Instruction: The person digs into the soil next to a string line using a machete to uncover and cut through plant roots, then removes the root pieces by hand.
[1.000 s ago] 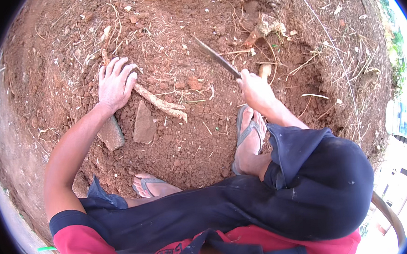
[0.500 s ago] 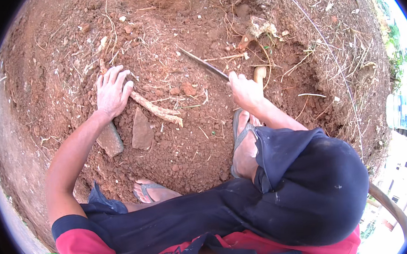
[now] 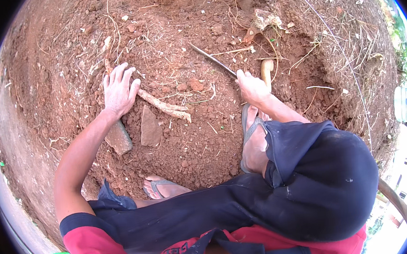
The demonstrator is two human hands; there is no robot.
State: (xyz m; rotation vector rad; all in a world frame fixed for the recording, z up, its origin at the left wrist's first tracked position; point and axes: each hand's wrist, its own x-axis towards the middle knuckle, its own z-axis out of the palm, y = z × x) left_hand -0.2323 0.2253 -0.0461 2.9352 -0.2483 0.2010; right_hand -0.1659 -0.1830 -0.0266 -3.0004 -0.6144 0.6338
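Head view shows a pale root (image 3: 163, 106) lying partly bared on the red soil (image 3: 204, 141), one end under the left hand (image 3: 118, 91); the rest looks unfreed, so digging seems far from finished. That hand rests flat, fingers spread, arm outstretched. The right hand (image 3: 252, 87) is closed around a knife (image 3: 212, 59), blade angled up-left over the dirt, beside a sandalled foot (image 3: 253, 140).

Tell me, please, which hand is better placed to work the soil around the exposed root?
Probably the right hand: its grip is shut on the knife. The left hand lies flat on the root.
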